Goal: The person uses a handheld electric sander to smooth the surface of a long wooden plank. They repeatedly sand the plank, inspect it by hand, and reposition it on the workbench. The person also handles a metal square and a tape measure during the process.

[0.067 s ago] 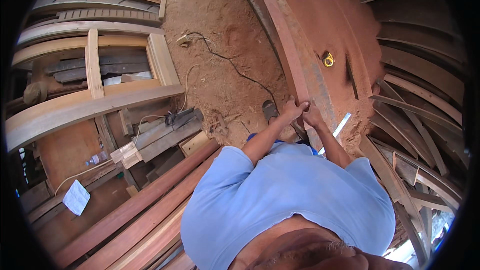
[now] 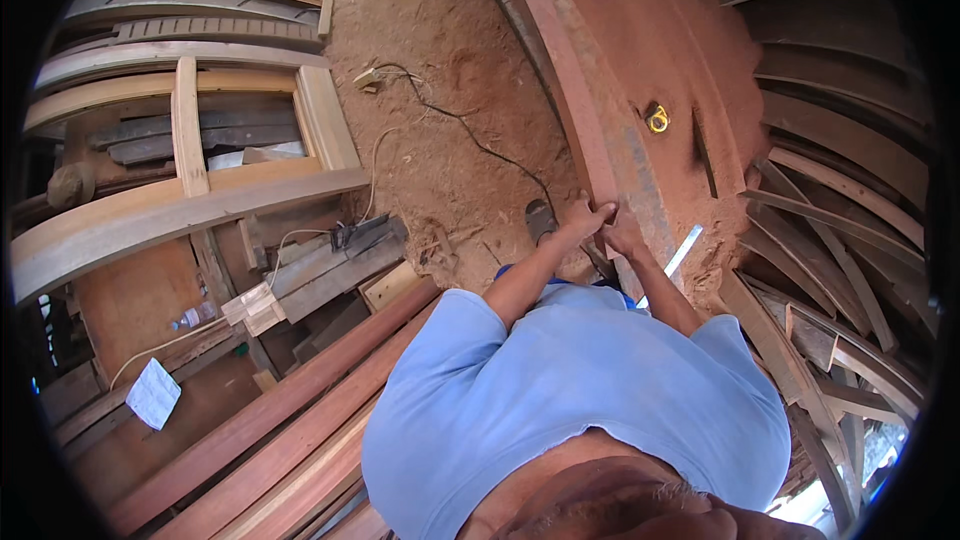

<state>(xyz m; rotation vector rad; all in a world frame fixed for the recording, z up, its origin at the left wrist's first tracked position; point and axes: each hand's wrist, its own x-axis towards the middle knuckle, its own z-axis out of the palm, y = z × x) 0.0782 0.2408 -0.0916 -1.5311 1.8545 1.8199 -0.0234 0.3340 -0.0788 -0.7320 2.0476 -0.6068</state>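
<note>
A long reddish wooden beam (image 2: 570,70) runs away from me on edge, along the side of a dusty workbench (image 2: 690,50). At its near end my left hand (image 2: 580,216) is closed on the beam's left side. Close against it, my right hand (image 2: 622,231) is closed at the beam's top and right side. The thumbs nearly meet, and most fingertips are hidden. On the bench beyond my right hand lies a yellow tape measure (image 2: 657,119). A pale metal straight strip (image 2: 684,251) sticks out beside my right forearm.
A wooden frame (image 2: 186,130) rests on stacked timber at the left. Reddish planks (image 2: 290,395) lie at lower left. A dark cable (image 2: 480,145) crosses the sawdust-covered floor (image 2: 450,70). Several boards (image 2: 840,140) lean along the right. A plastic bottle (image 2: 195,316) lies near a paper sheet (image 2: 153,395).
Hardly anything differs. Both hands remain at the beam's near end, shifted by a very small amount.
</note>
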